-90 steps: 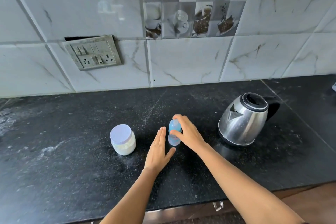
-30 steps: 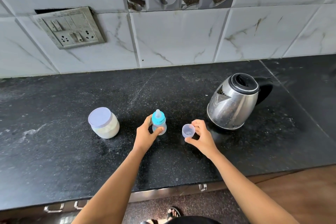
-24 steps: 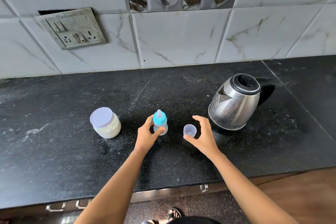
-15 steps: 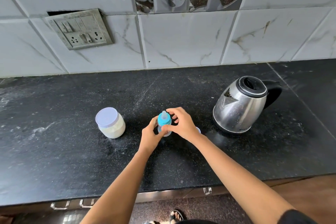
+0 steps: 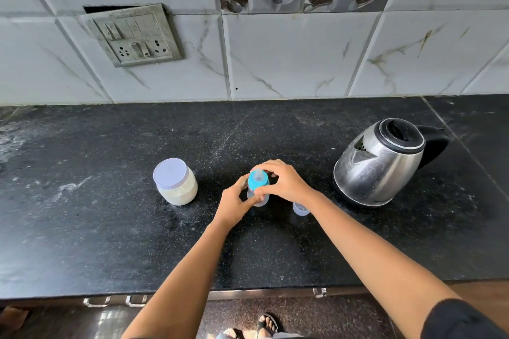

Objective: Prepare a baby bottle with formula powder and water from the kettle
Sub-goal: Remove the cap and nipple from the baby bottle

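A small baby bottle [image 5: 257, 183] with a blue collar and clear teat stands upright on the black counter [image 5: 110, 228]. My left hand [image 5: 234, 202] grips the bottle's body from the left. My right hand [image 5: 283, 181] curls its fingers and thumb round the blue collar. The bottle's clear cap [image 5: 300, 208] sits on the counter just right of the bottle, partly hidden by my right forearm. A jar of white formula powder [image 5: 175, 181] with a pale lilac lid stands to the left. A steel kettle [image 5: 381, 161] stands to the right.
A switch and socket plate [image 5: 133, 34] is on the tiled wall behind. The counter's front edge runs below my arms, with drawer handles [image 5: 118, 300] under it. A sandalled foot [image 5: 265, 323] shows on the floor.
My right hand lifted the clear cap off the bottle, set it down on the counter to the right, then came back to grip the blue collar. My left hand took hold of the bottle's body.
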